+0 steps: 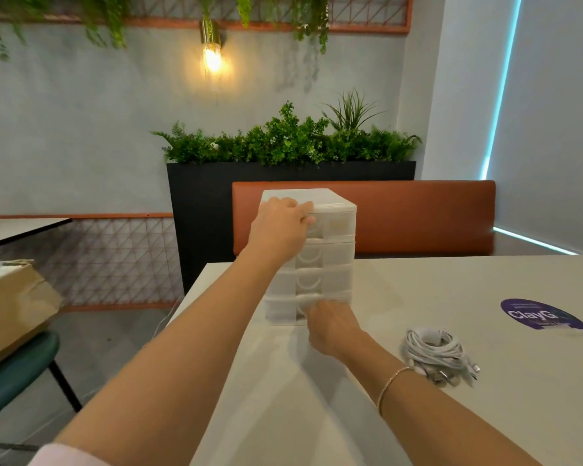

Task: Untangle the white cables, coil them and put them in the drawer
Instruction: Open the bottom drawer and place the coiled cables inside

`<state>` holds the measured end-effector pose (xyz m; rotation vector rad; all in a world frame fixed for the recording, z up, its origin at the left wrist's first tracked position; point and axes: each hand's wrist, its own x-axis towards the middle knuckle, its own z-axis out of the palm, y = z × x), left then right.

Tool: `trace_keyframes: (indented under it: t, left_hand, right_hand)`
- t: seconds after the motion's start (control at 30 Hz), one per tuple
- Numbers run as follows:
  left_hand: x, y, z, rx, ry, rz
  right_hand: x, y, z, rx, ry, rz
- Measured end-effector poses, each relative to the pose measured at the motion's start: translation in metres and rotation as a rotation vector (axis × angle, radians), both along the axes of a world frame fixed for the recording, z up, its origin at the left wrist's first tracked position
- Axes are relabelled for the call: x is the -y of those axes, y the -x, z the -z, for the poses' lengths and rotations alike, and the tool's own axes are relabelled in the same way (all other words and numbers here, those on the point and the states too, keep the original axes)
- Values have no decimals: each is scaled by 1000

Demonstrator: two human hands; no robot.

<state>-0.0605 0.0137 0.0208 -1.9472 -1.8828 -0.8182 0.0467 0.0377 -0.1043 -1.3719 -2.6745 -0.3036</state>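
Head view: pale matte tabletop.
Drawer unit: translucent white plastic, four stacked drawers with arched pulls, upright near the far edge.
Left hand: fingers laid over the unit's top front edge.
Right hand: at the bottom drawer's pull; grip hidden, cannot tell.
White cables: glossy round coil, right of the unit, apart.
Sticker: purple, reads "ClayG".
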Motion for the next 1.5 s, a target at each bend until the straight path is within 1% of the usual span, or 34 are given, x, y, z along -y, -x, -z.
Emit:
trace_keyframes:
  t: [0.1, 0.23, 0.27, 0.37, 0.43, 0.5, 0.6, 0.7, 0.73, 0.77, 0.8, 0.83, 0.87, 1.07, 1.17, 1.2, 1.23, 1.27, 1.3, 1.33, 1.4, 1.43, 1.5]
  left_hand:
    - [-1, 1, 1, 9, 7, -15]
    - [3, 0, -1, -36, 24, -35]
    - [3, 1, -1, -36, 27, -38]
    - [5, 0, -3, -36, 32, -47]
    - [5, -2, -3, -35, 32, -52]
    - [5, -3, -3, -29, 38, -53]
    - [3, -1, -2, -21, 44, -51]
    - [1, 0, -1, 9, 46, -37]
    - [1, 1, -1, 10, 48, -36]
    - [1, 1, -1, 9, 50, -37]
    - [1, 1, -1, 9, 55, -40]
    - [1, 1, -1, 11, 58, -43]
    - [1, 1, -1, 13, 58, -46]
    - [1, 0, -2, -17, 38, -61]
    - [2, -1, -2, -20, 76, -75]
    - [3, -2, -4, -18, 96, -79]
    - [3, -3, -5, -16, 121, -83]
    - [5, -5, -7, -12, 142, -90]
    - [6, -9, -8, -5, 151, -98]
    - [8, -13, -8, 8, 139, -104]
    - [12, -26, -5, 63, 46, -89]
    - [14, -35, -2, 116, -12, -57]
    - [18, -58, 5, 249, -82, 48]
  right_hand:
    - [-4, 7, -1, -25, 49, 12]
    - [3, 2, -8, -65, 53, -5]
    - [10, -1, -11, -89, 21, -43]
    - [32, -14, -12, -94, -217, -134]
    - [49, -25, -9, 5, -132, -165]
    - [60, -35, -5, 44, -97, -185]
    - [64, -42, -2, 0, -172, -299]
    - [63, -48, -12, -219, -184, -334]
    - [60, -49, -17, -248, -172, -313]
    - [58, -50, -21, -232, -112, -267]
    - [55, -52, -24, -180, 1, -208]
    - [51, -52, -24, -90, 71, -155]
    - [48, -52, -23, -47, 71, -153]
    - [59, -50, -17, 0, -35, -189]
    - [62, -56, -20, -24, 48, -176]
    - [61, -62, -23, -97, 90, -156]
    - [60, -70, -28, -223, 122, -105]
    - [55, -80, -34, -357, 130, -14]
    - [47, -93, -39, -451, 129, 127]
    - [36, -111, -42, -472, 112, 289]
    - [15, -149, -42, -370, 166, 583]
    - [7, -164, -39, -329, 249, 667]
    - [-4, -184, -29, -329, 410, 710]
